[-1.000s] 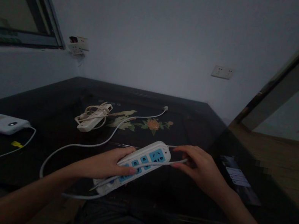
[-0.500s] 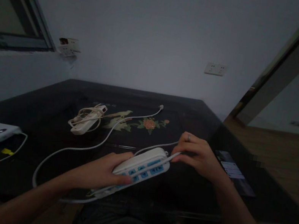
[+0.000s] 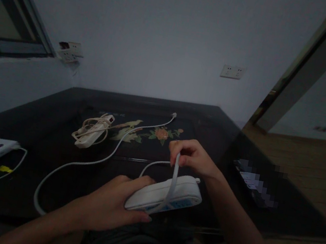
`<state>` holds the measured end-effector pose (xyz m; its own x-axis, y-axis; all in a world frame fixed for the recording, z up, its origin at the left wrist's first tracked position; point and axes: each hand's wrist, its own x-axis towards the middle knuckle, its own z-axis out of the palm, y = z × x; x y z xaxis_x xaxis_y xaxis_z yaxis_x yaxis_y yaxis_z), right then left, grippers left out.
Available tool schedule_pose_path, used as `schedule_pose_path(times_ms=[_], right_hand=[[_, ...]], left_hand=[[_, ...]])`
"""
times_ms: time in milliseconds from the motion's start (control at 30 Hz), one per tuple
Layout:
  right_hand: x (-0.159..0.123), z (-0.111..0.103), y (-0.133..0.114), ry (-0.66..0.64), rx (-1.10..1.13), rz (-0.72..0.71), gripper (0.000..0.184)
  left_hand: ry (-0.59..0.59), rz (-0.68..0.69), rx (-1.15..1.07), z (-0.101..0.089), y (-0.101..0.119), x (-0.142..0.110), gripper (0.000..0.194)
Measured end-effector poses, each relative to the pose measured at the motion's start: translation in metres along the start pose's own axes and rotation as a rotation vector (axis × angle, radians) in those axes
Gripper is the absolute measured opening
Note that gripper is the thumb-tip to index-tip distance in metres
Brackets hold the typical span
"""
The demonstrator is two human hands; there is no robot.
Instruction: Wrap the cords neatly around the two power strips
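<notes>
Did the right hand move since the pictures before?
Yes: the right hand has moved left, closer to the orange flower on the tabletop.

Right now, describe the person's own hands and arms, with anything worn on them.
The left hand and the right hand are bare, without gloves. The forearms show no sleeve as far as the picture reaches, and no watch or bracelet is visible. Whether a ring is worn is too blurred to tell.

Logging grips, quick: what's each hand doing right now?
Left hand: closed around the blue-socketed power strip.
Right hand: closed, holding a bend of white cord.
</notes>
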<state>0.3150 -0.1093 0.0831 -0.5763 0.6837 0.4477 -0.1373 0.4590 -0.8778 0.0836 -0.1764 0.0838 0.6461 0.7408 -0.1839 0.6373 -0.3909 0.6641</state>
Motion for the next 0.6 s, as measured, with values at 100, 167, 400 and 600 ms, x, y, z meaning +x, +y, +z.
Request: schedule_pose_path(times_ms=[100, 167, 400, 600], right_hand=[[0.002, 0.0, 0.011, 0.003, 0.132, -0.065, 0.029], [0.001, -0.001, 0.014, 0.034, 0.155, -0.079, 0.025], [-0.005, -0.005, 0.009, 0.218, 0.091, -0.059, 0.024], [-0.003, -0.004, 0.01, 0.294, 0.066, -0.072, 0.025]], left_hand=[[-0.011, -0.042, -0.022, 0.0, 0.002, 0.0, 0.04], [-0.017, -0.058, -0.073, 0.0, -0.001, 0.001, 0.044], [-0.066, 0.042, -0.408, 0.002, -0.018, 0.009, 0.046], [-0.081, 0.032, -0.558, 0.006, -0.024, 0.011, 0.05]])
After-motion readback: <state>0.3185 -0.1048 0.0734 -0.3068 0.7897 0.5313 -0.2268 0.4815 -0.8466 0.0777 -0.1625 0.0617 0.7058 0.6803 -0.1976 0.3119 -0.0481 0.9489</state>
